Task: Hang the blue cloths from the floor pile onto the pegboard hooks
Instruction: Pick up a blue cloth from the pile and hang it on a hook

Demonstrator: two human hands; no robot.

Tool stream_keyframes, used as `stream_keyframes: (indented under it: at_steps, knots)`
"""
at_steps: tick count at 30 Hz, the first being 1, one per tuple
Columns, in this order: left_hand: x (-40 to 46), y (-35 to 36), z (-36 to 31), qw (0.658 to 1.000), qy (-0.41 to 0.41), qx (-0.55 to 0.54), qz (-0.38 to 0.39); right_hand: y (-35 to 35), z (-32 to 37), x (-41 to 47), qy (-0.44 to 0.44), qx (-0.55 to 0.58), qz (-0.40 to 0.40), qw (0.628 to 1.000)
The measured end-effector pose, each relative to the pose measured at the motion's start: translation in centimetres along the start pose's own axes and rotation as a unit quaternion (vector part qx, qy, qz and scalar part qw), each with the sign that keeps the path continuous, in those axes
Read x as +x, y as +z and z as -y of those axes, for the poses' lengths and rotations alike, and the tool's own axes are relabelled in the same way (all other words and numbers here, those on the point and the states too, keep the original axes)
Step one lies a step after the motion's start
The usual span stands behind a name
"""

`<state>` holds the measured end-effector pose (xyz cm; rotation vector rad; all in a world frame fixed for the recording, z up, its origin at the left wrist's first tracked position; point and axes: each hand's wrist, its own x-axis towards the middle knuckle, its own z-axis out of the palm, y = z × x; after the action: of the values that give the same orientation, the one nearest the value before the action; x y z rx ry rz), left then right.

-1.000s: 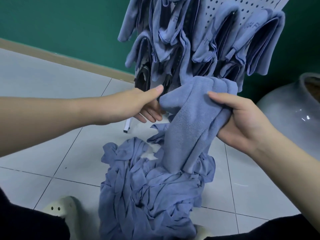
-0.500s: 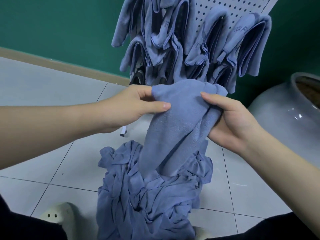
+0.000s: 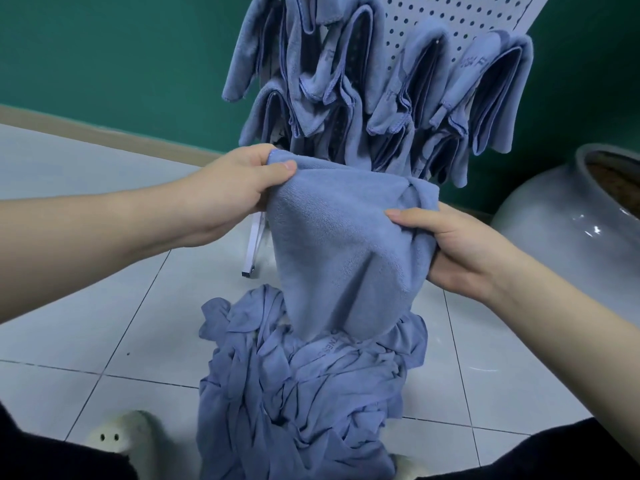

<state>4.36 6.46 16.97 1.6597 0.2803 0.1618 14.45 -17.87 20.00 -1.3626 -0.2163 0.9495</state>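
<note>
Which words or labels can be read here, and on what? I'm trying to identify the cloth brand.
"NES", part of a word only, on a cloth in the floor pile.
"F" after blurred characters, on the rightmost hanging cloth; the rest is unreadable.
Faint embossed marks on other hanging cloths: too blurred to read.

Two hands are in view, the left hand (image 3: 235, 188) and the right hand (image 3: 464, 251), with one blue cloth (image 3: 343, 251) held up between them. One pile of blue cloths (image 3: 304, 393) lies on the floor; its cloths are too tangled to count. One white pegboard (image 3: 446, 26) carries about eight hanging cloths (image 3: 367, 91), overlapping, so the number is uncertain. One grey ceramic jar (image 3: 571, 220) stands at the right. One pale slipper (image 3: 114, 434) shows at the bottom left.
</note>
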Motion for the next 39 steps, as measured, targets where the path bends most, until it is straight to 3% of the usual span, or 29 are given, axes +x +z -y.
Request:
stream_keyframes:
  at_steps: [13, 21, 34, 39]
  knots:
    - [-0.4, -0.6, -0.8, 0.995, -0.024, -0.063, -0.071, -2.3, 1.2, 0.7, 0.024, 0.018, -0.065, 0.997]
    - [-0.6, -1.3, -1.2, 0.996, 0.0, -0.055, -0.07, -4.3, 3.3, -0.2, -0.029, 0.029, -0.083, 0.996]
    - [-0.6, -2.0, -1.4, 0.978, 0.018, -0.075, -0.195, -7.7, 4.2, 0.6, -0.068, 0.05, -0.14, 0.987]
    - [-0.3, -2.2, -1.1, 0.981, 0.002, -0.075, -0.178, -7.7, 3.9, 1.0, -0.062, 0.05, -0.148, 0.986]
